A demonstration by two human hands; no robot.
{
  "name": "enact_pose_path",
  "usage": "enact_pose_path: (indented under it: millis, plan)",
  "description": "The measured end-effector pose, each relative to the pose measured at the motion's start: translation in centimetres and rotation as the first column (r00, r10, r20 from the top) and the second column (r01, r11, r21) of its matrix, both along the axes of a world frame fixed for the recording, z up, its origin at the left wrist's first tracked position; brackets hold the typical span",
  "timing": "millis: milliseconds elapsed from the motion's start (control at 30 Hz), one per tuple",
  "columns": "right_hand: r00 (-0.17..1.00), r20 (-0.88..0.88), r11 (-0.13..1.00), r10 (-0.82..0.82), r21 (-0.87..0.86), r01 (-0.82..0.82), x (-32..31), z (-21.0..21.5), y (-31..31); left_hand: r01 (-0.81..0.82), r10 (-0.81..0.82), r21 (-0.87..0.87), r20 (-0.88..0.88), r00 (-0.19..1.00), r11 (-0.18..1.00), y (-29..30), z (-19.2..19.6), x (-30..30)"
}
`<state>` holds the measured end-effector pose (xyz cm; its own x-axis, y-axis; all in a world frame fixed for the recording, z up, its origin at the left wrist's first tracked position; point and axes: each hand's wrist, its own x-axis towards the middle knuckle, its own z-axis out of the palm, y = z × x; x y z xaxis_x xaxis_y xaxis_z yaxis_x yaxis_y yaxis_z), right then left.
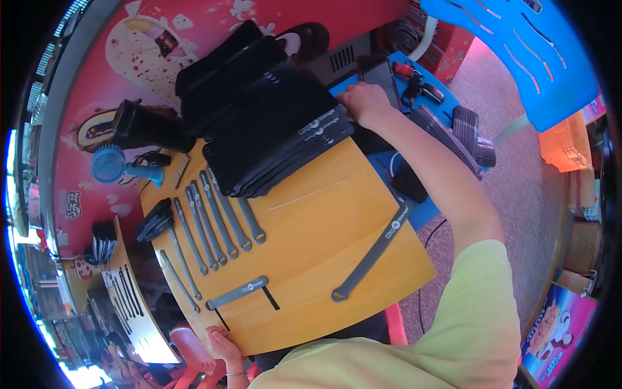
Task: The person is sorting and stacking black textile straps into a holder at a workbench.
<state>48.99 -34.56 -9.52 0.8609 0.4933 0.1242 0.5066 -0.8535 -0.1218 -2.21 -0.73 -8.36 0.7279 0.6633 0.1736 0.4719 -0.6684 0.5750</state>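
Two hands (366, 102); two gray straps (370, 254) set apart, at least six more side by side; one blue fan (108, 163), one black canister (148, 126), one slotted blue chair back (565, 97), one orange crate (570, 141); stacked black sheets (259, 120) uncountable.

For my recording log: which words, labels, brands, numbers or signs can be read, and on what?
Wording withheld; print stands on:
Two dark-grey flat straps set apart: white lettering, round logos.
Stacked flat black pieces by the right hand: white lettering, round logos.
Row of dark-grey straps: too small to read.
Glossy red wall: pale characters, far left.
Blue-and-pink printed panel: too blurred.
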Motion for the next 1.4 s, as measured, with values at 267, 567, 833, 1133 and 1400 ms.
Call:
enact_pose_path:
  millis: [267,567,833,1133,1400]
  plan:
    - [0.995,-0.095,0.997,0.036,0.068,-0.029,1.3,-0.3,0.4,0.025,-0.026,0.042,0.019,0.999,0.999,0.7,-0.6,-0.2]
    - [0.995,0.023,0.984,-0.094,0.155,0.090,-2.1,2.9,-8.1,0.029,-0.029,0.037,-0.004,1.000,0.999,1.2,-0.6,-0.6]
    - [0.941,-0.323,0.903,0.098,0.426,0.052,-7.0,-1.3,-4.6,0.062,-0.061,0.066,-0.007,0.998,0.996,0.7,0.0,0.2]
    - [0.956,-0.048,0.946,-0.290,0.136,0.294,-5.5,-1.1,-4.6,0.078,-0.077,0.098,-0.016,0.997,0.992,0.5,0.3,0.4]
    - [0.915,0.105,0.862,-0.390,0.392,0.322,-4.4,0.5,-7.6,0.078,-0.080,0.072,0.017,0.997,0.994,0.6,0.3,0.2]
